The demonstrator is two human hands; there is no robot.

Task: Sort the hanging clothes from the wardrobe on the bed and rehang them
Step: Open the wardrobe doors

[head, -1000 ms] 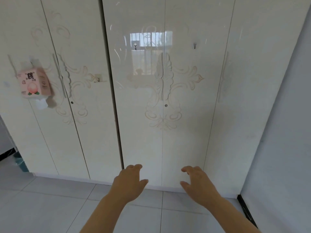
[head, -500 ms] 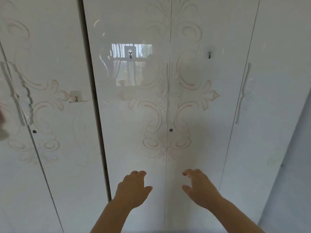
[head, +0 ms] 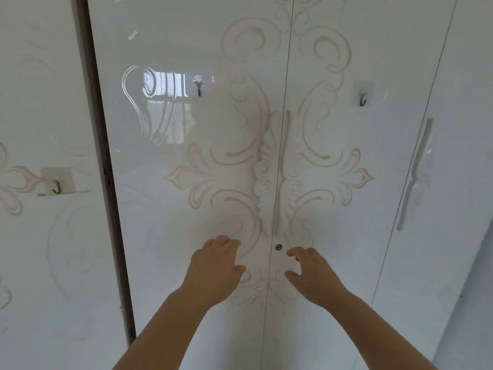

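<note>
A glossy white wardrobe (head: 173,263) with beige scroll patterns fills the view, all its doors closed. Two carved handles (head: 277,182) run along the seam of the middle pair of doors, with a small keyhole (head: 278,247) just below them. My left hand (head: 213,271) reaches toward the left middle door, fingers loosely bent, holding nothing. My right hand (head: 312,273) is raised beside it, just right of the keyhole, fingers also loosely curled and empty. No clothes or bed are in view.
Adhesive hooks sit on the doors: one (head: 198,86) on the left middle door, one (head: 362,96) on the right middle door, one (head: 56,182) on the far left door. A long white handle (head: 414,172) is on the right door. A dark gap (head: 106,182) separates wardrobe sections.
I have stepped closer to the wardrobe and the floor has left the view. Both hands have risen toward the seam below the middle handles.
</note>
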